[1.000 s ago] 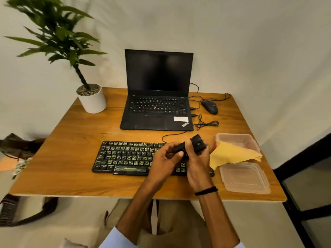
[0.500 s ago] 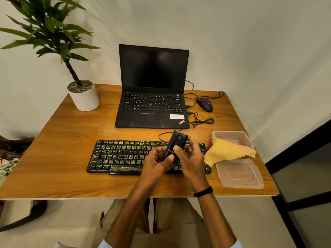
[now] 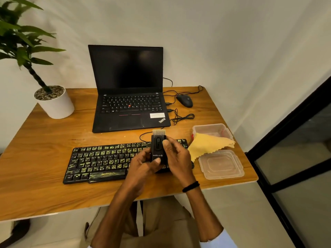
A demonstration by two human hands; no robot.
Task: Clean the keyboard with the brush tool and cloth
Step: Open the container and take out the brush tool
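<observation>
A black keyboard (image 3: 100, 161) with yellowish grime on its keys lies on the wooden desk (image 3: 41, 179). Above its right end I hold a black brush tool (image 3: 158, 149) upright, pale bristles showing at its top. My left hand (image 3: 143, 167) grips the tool's lower part, thumb on its front. My right hand (image 3: 176, 158) holds its right side, thumb near the slider. A yellow cloth (image 3: 207, 145) lies draped to the right of the keyboard, over the edge of a plastic container.
A black laptop (image 3: 129, 97) stands open behind the keyboard. A potted plant (image 3: 53, 102) is at the back left. A mouse (image 3: 184, 100) and cables lie at the back right. A clear container (image 3: 213, 130) and its lid (image 3: 221, 164) sit at the right edge.
The brush tool has turned upright in my hands, and pale bristles now stick out of its top. The camera has shifted slightly.
</observation>
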